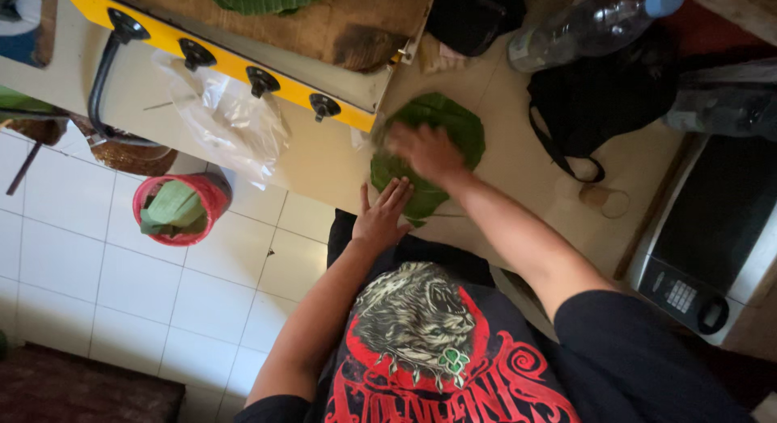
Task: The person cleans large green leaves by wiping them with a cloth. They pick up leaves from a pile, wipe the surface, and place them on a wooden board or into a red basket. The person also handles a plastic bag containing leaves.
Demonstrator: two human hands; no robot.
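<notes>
A stack of round green banana-leaf pieces [453, 119] lies on the beige counter [518, 172] in front of me. My right hand [425, 150] rests flat on top of the leaves, fingers spread and slightly blurred. My left hand [382, 212] lies flat at the near edge of the leaf stack, fingers together, touching the lower leaf. Neither hand grips anything.
A yellow-edged stove [243, 67] with black knobs and a clear plastic bag [231, 119] sits to the left. A red basket with leaves [180, 208] stands on the white tiled floor. A black bag [599, 107], a plastic bottle [583, 26] and a microwave [712, 245] occupy the right.
</notes>
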